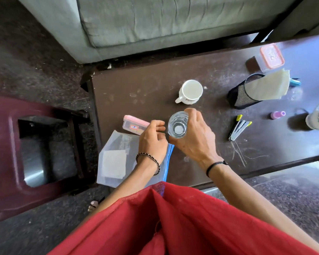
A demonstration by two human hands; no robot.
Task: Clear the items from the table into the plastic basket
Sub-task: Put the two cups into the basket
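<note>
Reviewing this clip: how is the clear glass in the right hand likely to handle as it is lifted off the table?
The glass looks rigid and probably breakable, so it likely needs a gentle set-down. Its smooth clear wall may be slippery; the right hand wraps its side, which should help. It looks tall and narrow, so it could tip if nudged. Whether it holds water is unclear.

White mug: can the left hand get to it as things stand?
Probably yes. The left hand looks empty, and the table is bare between it and the white mug; the right hand holding the glass sits just beside that path.
</note>
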